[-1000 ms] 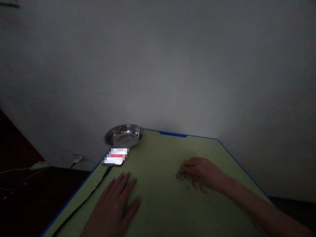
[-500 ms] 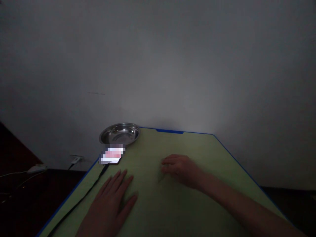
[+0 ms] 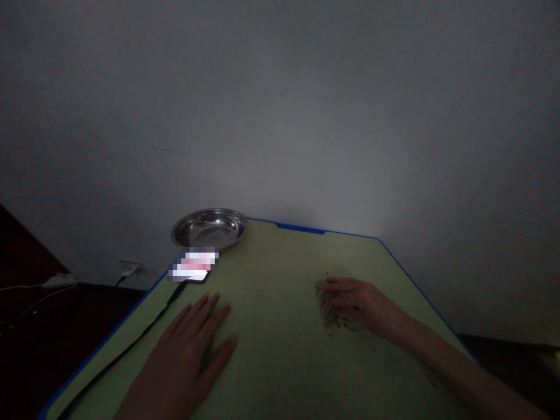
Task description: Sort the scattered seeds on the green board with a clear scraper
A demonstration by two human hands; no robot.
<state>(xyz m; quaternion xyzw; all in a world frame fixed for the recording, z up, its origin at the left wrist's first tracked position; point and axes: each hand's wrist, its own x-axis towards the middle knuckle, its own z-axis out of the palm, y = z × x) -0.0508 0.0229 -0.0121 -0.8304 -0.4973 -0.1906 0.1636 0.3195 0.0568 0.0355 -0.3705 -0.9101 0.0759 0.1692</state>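
Loosely, right hand rakes dark crumbs on the green surface.
Its grip is curled, holding nothing; crumbs sit just left of its fingertips. Left hand lies flat, open. A quick sweep could scatter crumbs toward the metal bowl.

A dim room in a home, it seems: a plain pale plastered wall rises right behind a light green folding table with a blue rim. A shallow round steel dish and a lit phone on a black cable lie on it. A white wall socket sits low beside dark flooring.
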